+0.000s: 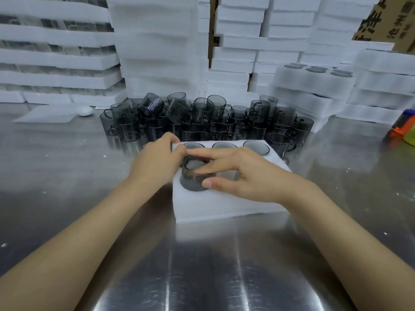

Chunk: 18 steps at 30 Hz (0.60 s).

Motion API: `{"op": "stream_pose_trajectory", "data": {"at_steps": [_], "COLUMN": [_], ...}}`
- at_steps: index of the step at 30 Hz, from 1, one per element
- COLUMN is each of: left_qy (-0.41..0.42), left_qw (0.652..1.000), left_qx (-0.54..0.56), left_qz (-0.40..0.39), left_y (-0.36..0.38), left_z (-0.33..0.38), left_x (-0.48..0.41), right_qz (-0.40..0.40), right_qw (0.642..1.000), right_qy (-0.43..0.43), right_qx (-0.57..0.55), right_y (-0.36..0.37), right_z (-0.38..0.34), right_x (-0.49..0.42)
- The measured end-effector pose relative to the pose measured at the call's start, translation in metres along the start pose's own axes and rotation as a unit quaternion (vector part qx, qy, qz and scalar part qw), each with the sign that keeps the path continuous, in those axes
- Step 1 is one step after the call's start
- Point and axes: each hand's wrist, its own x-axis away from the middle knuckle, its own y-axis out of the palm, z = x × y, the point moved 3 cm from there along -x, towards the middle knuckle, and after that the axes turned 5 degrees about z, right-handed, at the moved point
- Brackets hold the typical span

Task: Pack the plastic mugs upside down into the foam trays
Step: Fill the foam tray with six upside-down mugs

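Observation:
A white foam tray [224,205] lies on the steel table in front of me. Three smoky grey mugs sit upside down in its far row [256,147]. Another grey mug [193,176] stands partway down in the near left hole, tilted a little. My right hand [242,176] holds this mug, thumb on its near side and fingers across its top. My left hand [160,161] grips the mug's left side at the tray's left edge. A pile of loose grey mugs [202,117] stands behind the tray.
Stacks of white foam trays [157,48] fill the back, with a packed tray [314,77] on a stack at the right. A cardboard box [388,21] is top right. Orange and green objects [404,129] sit at the right edge. The steel table [202,265] stretches toward me.

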Motion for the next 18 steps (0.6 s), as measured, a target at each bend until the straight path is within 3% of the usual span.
{"op": "stream_pose_trajectory", "data": {"at_steps": [8, 14, 16, 18], "left_qy": [-0.004, -0.001, 0.000, 0.002], "left_qw": [1.000, 1.000, 1.000, 1.000], "left_qx": [0.000, 0.000, 0.000, -0.005], "left_qz": [0.016, 0.022, 0.021, 0.019], "left_y": [0.002, 0.003, 0.003, 0.004], "left_z": [-0.002, -0.003, -0.003, -0.004], "left_x": [0.000, -0.001, -0.002, -0.002], "right_qz": [-0.108, -0.128, -0.111, -0.047], "right_qw": [0.992, 0.986, 0.991, 0.997], "right_qy": [0.020, 0.002, 0.006, 0.049], "right_qx": [0.068, 0.109, 0.070, -0.045], "right_y": [0.006, 0.009, 0.010, 0.004], "right_z": [0.002, 0.006, 0.007, 0.010], "right_x": [0.001, 0.005, 0.006, 0.005]}}
